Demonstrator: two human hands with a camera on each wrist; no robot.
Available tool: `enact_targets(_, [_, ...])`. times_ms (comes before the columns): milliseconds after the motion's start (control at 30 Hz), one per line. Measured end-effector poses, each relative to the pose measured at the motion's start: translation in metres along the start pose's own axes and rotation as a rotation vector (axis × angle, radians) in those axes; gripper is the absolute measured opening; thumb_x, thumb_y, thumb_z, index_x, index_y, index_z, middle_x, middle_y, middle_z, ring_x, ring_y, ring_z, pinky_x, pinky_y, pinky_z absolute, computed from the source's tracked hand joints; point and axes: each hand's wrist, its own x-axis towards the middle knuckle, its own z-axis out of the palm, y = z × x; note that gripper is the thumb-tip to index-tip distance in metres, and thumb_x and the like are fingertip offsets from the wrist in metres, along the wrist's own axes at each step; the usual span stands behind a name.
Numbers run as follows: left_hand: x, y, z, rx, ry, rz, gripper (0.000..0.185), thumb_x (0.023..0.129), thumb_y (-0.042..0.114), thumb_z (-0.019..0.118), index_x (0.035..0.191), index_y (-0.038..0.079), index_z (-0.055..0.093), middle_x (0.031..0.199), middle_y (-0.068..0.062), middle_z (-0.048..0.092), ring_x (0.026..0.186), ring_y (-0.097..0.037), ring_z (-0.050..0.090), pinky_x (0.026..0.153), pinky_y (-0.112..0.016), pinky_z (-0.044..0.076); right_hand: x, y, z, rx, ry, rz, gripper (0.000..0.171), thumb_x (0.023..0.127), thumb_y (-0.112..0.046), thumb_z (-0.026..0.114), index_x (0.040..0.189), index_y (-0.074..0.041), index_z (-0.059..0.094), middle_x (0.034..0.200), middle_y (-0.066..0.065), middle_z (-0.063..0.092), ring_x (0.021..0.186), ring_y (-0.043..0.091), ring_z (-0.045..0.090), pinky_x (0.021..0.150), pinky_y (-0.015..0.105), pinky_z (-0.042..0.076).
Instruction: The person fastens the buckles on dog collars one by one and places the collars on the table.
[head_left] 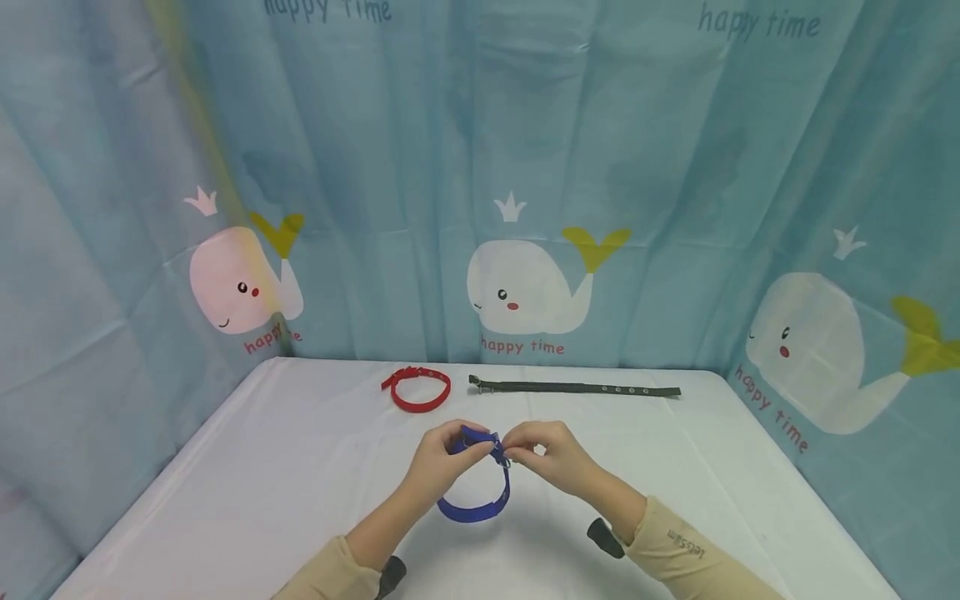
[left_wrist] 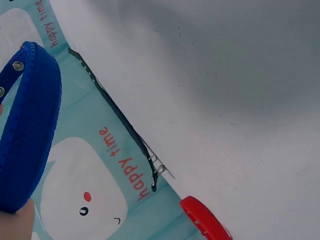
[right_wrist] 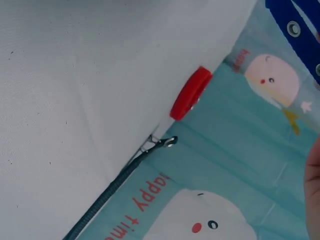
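A blue collar (head_left: pixel 472 513) with metal eyelets and a buckle is bent into a loop above the table. My left hand (head_left: pixel 441 460) pinches its upper left part between thumb and fingers. At the buckle, my right hand (head_left: pixel 557 455) pinches the collar's end; the fingertips partly cover it. The left wrist view shows the broad blue band (left_wrist: pixel 36 115) close up, with a bit of the left hand (left_wrist: pixel 18 223) below. In the right wrist view, the eyelet strap (right_wrist: pixel 283 15) is at the top corner and part of the right hand (right_wrist: pixel 313 192) at the edge.
Toward the back of the white table (head_left: pixel 285 450) lies a red collar (head_left: pixel 420 407), formed into a ring. Right of it a dark green collar (head_left: pixel 547 387) is stretched out straight, buckle end to the left. A curtain with whales (head_left: pixel 525 287) hangs behind the table.
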Motion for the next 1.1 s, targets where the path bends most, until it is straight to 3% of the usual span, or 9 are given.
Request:
enact_targets(233, [0.0,0.001,0.002,0.045,0.005,-0.052,0.029,0.087,0.025,0.074,0.106,0.004,0.07,0.093,-0.006,0.071,0.087,-0.022,0.066,0.081,-0.043,0.055,0.001,-0.003,-0.007,-0.082,0.109,0.059,0.017,0.082,0.011,0.069,0.093,-0.001,0.071,0.081,0.008,0.066,0.068,0.017,0.055,0.058,0.023,0.047])
enact_targets(333, [0.001,0.001,0.003,0.078,-0.015,-0.073,0.027,0.085,0.024,0.076,0.102,0.004,0.071,0.087,-0.004,0.071,0.081,-0.019,0.064,0.077,-0.041,0.055,0.005,-0.008,-0.009,-0.092,0.116,0.09,0.018,0.083,0.008,0.07,0.098,0.0,0.071,0.082,0.006,0.06,0.071,0.017,0.052,0.06,0.025,0.046])
enact_targets(600, [0.008,0.003,0.007,0.094,-0.046,-0.036,0.021,0.084,0.023,0.077,0.089,0.003,0.072,0.08,-0.003,0.071,0.076,-0.016,0.06,0.07,-0.034,0.051,0.028,-0.017,-0.012,-0.067,0.01,0.116,0.021,0.086,-0.001,0.07,0.106,0.0,0.072,0.087,-0.001,0.048,0.079,0.018,0.046,0.066,0.028,0.042])
enact_targets(900, [0.006,0.004,0.008,0.015,-0.137,-0.047,0.023,0.084,0.021,0.077,0.092,0.0,0.074,0.082,-0.007,0.072,0.08,-0.017,0.065,0.077,-0.039,0.053,0.036,-0.022,-0.011,-0.041,-0.112,0.103,0.01,0.083,-0.002,0.073,0.093,-0.004,0.074,0.089,-0.001,0.046,0.087,0.012,0.041,0.073,0.028,0.039])
enact_targets(1100, [0.008,0.005,0.007,0.041,-0.149,-0.039,0.025,0.084,0.022,0.077,0.096,0.001,0.072,0.087,-0.006,0.072,0.081,-0.017,0.064,0.077,-0.039,0.054,0.039,-0.023,-0.019,0.034,-0.19,0.17,0.01,0.086,-0.006,0.071,0.095,-0.007,0.069,0.095,0.004,0.054,0.091,0.016,0.046,0.074,0.031,0.042])
